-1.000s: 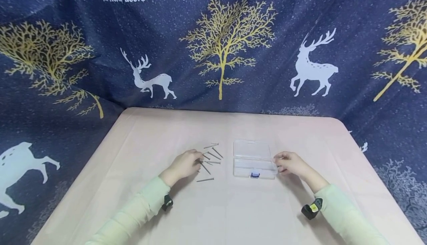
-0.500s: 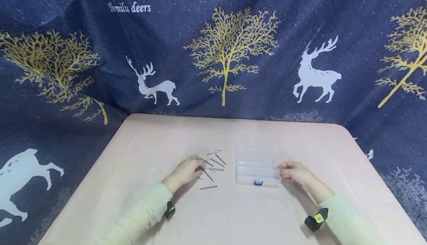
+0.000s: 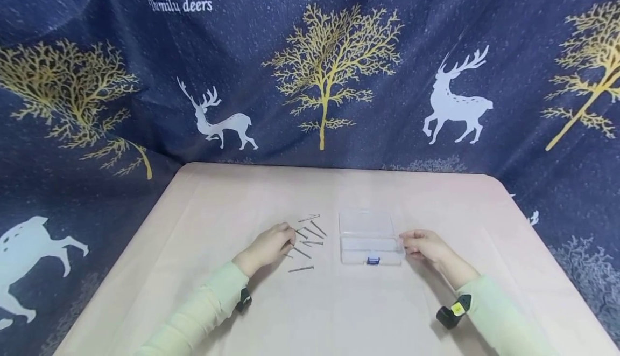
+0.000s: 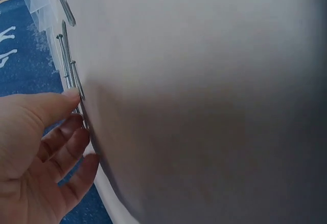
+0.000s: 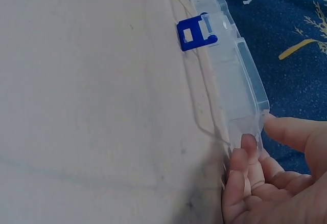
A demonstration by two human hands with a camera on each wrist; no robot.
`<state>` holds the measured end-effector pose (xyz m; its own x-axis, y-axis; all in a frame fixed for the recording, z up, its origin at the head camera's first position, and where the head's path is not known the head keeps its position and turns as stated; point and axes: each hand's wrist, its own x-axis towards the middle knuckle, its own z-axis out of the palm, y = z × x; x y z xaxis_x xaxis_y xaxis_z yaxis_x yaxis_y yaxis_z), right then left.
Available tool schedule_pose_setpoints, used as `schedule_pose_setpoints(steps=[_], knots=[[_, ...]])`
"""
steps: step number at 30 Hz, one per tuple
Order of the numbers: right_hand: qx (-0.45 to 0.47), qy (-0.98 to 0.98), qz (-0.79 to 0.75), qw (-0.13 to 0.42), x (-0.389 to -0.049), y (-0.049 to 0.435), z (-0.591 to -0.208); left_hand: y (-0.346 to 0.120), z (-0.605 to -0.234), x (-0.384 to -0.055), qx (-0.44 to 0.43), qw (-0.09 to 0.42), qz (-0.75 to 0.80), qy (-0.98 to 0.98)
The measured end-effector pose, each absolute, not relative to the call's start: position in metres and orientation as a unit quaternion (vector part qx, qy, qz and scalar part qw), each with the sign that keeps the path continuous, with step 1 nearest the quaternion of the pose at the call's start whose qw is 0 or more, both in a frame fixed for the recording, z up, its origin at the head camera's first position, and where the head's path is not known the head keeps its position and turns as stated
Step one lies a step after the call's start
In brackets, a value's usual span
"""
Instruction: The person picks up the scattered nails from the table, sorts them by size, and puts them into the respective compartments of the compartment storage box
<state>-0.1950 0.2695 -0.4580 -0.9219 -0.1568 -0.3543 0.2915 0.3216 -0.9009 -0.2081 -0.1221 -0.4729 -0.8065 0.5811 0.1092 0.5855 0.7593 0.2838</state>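
Note:
Several steel nails lie loosely scattered on the table, among them a nail [image 3: 301,269] nearest the front. Over the left side of this group is my left hand [image 3: 265,245], thumb and fingertips right at the nails; I cannot tell whether it pinches one. In the left wrist view, the thumb overlaps a nail [image 4: 77,81] and the other fingers are bent below it. To the right stands a clear plastic box [image 3: 370,256], lid [image 3: 365,222] folded back, with a blue latch [image 5: 195,33] in front. My right hand [image 3: 426,247] grips the box's right end between thumb and fingers.
A pale pink cloth covers the table [image 3: 329,313]. Behind it hangs a dark blue backdrop [image 3: 378,76] printed with deer and golden trees. Each wrist wears a small black camera, such as the right camera [image 3: 450,315].
Head view shifts slightly down, then partly back up. The nail under the left fingers has changed its angle slightly. The right hand stays at the box's end.

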Motion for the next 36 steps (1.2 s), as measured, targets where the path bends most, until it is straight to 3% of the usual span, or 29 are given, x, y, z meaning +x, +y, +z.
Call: schedule_pose_setpoints(steps=[10, 19, 29, 36], knots=[[0.058, 0.781, -0.596, 0.176, -0.192, 0.267, -0.459, -0.117, -0.471, -0.199, -0.298, 0.013, -0.115, -0.948], [0.074, 0.790, -0.586, 0.166, -0.191, 0.266, -0.457, -0.120, -0.468, -0.200, -0.310, 0.013, -0.214, -0.926], [0.086, 0.788, -0.589, 0.157, -0.188, 0.264, -0.460, -0.121, -0.468, -0.196, -0.265, -0.011, -0.289, -0.920], [0.087, 0.793, -0.582, 0.161, -0.193, 0.261, -0.458, -0.123, -0.458, -0.195, -0.161, -0.066, -0.398, -0.901]])
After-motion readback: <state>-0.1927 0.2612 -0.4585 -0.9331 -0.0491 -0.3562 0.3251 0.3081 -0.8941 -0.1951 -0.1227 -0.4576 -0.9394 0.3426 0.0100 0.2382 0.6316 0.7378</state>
